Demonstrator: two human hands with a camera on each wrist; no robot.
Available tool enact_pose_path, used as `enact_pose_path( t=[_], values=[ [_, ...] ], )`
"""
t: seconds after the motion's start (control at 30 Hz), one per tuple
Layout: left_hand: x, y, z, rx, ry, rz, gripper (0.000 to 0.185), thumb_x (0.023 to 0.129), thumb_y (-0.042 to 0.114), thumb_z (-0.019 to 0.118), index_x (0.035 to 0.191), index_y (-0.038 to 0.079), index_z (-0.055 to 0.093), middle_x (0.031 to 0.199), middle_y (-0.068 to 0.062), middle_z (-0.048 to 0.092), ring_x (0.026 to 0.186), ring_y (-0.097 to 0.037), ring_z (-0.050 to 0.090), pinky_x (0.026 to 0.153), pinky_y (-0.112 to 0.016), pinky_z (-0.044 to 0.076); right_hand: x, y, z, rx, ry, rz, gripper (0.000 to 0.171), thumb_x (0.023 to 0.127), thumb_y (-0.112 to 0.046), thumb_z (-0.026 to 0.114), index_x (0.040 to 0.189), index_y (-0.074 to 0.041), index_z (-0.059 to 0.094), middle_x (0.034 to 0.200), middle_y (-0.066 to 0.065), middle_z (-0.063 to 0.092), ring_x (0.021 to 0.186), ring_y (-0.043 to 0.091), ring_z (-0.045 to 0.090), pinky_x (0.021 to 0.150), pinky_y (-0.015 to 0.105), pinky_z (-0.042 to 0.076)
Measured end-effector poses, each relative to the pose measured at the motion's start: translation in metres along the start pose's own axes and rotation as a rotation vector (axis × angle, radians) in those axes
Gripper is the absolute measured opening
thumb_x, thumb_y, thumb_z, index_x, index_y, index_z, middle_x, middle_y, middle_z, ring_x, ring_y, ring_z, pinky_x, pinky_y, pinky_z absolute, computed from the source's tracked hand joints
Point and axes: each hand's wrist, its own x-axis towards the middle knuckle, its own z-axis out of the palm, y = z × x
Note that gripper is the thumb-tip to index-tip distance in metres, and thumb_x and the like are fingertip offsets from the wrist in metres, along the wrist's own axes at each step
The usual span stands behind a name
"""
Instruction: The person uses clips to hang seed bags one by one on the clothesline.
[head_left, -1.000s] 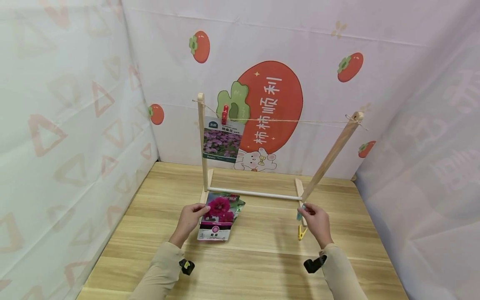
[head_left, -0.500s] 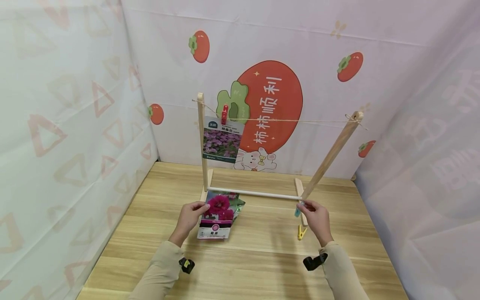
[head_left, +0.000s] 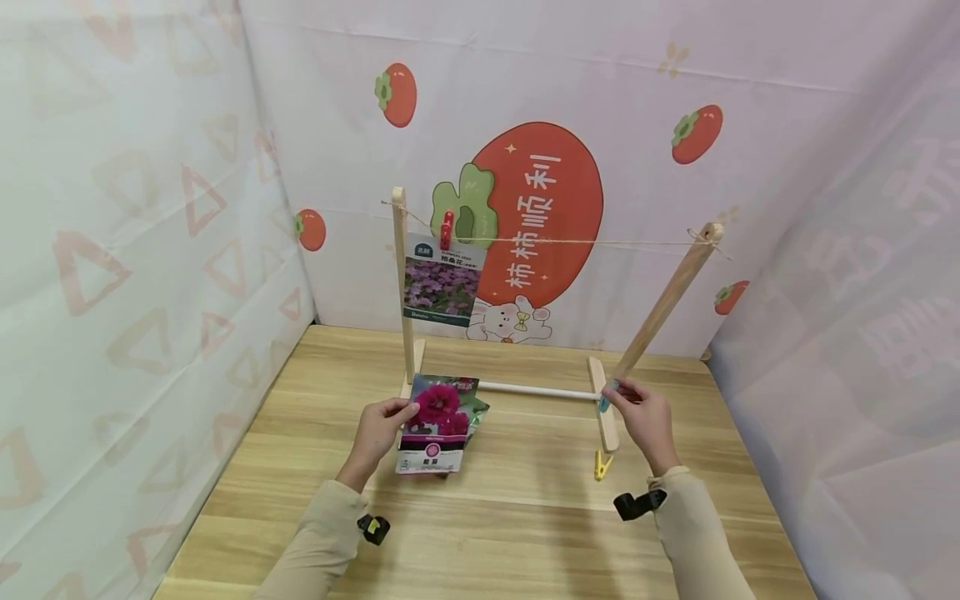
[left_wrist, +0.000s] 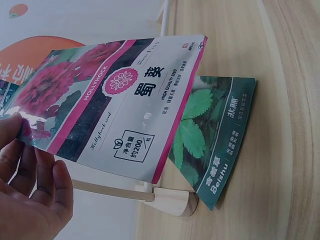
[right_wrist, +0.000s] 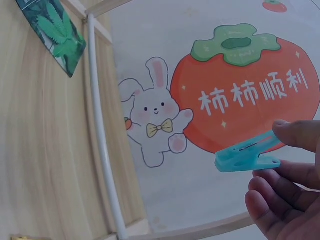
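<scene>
In the left hand [head_left: 377, 430] is a packet [left_wrist: 117, 112], in the right [head_left: 649, 421], a clip [right_wrist: 242, 155].

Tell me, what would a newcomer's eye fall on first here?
Probably the big red fruit printed on the back wall, the largest splash of colour. In front of that wall, a purple-flower packet hangs by a red clip from a string. Lower down, the left hand holds a hollyhock packet, while the right hand pinches a blue clip near the right post's foot.
</scene>
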Motion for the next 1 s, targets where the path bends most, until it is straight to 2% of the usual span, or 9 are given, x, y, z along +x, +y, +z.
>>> enact_pose_path(
  t=[0.13,0.3,0.47,0.6,0.7,0.87,1.0],
  values=[
    [0.0,0.005,-0.001,-0.015,0.001,0.012,0.028,0.092,0.024,0.069,0.105,0.0,0.073,0.101,-0.013,0.072,0.084,-0.008,0.059,0.083,-0.033,0.051,-0.001,-0.007,0.0,0.04,-0.004,-0.007,0.04,0.088,-0.025,0.073,0.118,0.0,0.068,0.11,0.02,0.071,0.076,-0.011,0.054,0.069,0.01,0.046],
    [0.002,0.009,-0.002,-0.047,-0.001,0.028,0.026,0.092,0.022,0.068,0.105,0.0,0.073,0.099,-0.012,0.072,0.084,-0.009,0.06,0.087,-0.037,0.051,0.0,-0.012,0.0,0.083,-0.014,-0.001,0.039,0.086,-0.026,0.075,0.116,-0.001,0.069,0.105,0.015,0.072,0.076,-0.009,0.056,0.069,0.011,0.047],
    [0.003,0.013,-0.004,-0.054,-0.006,0.044,0.028,0.092,0.025,0.068,0.106,0.0,0.073,0.101,-0.013,0.072,0.085,-0.009,0.06,0.087,-0.034,0.05,0.002,-0.018,-0.002,0.109,-0.018,-0.003,0.04,0.087,-0.03,0.074,0.116,-0.002,0.07,0.106,0.011,0.071,0.078,-0.007,0.057,0.07,0.014,0.047],
    [0.003,0.019,-0.005,-0.036,-0.005,0.046,0.033,0.092,0.028,0.068,0.108,0.0,0.072,0.106,-0.015,0.072,0.089,-0.011,0.061,0.085,-0.029,0.049,0.003,-0.024,-0.004,0.111,-0.022,-0.019,0.041,0.089,-0.031,0.072,0.119,-0.002,0.068,0.111,0.014,0.07,0.08,-0.007,0.056,0.07,0.015,0.045],
    [0.004,0.022,-0.004,-0.034,-0.004,0.048,0.034,0.092,0.03,0.068,0.108,0.0,0.072,0.107,-0.016,0.071,0.091,-0.014,0.061,0.086,-0.03,0.049,0.005,-0.028,-0.004,0.134,-0.012,-0.029,0.039,0.09,-0.028,0.071,0.118,-0.001,0.068,0.11,0.014,0.069,0.08,-0.006,0.056,0.069,0.015,0.045],
    [0.009,0.027,-0.003,-0.041,-0.008,0.056,0.033,0.093,0.029,0.067,0.108,0.0,0.072,0.106,-0.015,0.071,0.091,-0.015,0.06,0.087,-0.034,0.05,0.007,-0.036,-0.004,0.163,0.019,-0.045,0.036,0.089,-0.026,0.072,0.114,0.0,0.07,0.102,0.008,0.071,0.078,-0.007,0.057,0.067,0.014,0.045],
    [0.011,0.033,-0.002,-0.058,-0.009,0.058,0.031,0.093,0.025,0.068,0.109,-0.001,0.071,0.106,-0.016,0.07,0.089,-0.014,0.059,0.088,-0.035,0.05,0.01,-0.039,-0.004,0.185,0.031,-0.056,0.036,0.089,-0.027,0.072,0.114,-0.001,0.07,0.095,-0.003,0.07,0.077,-0.006,0.058,0.066,0.013,0.045]
  ],
)
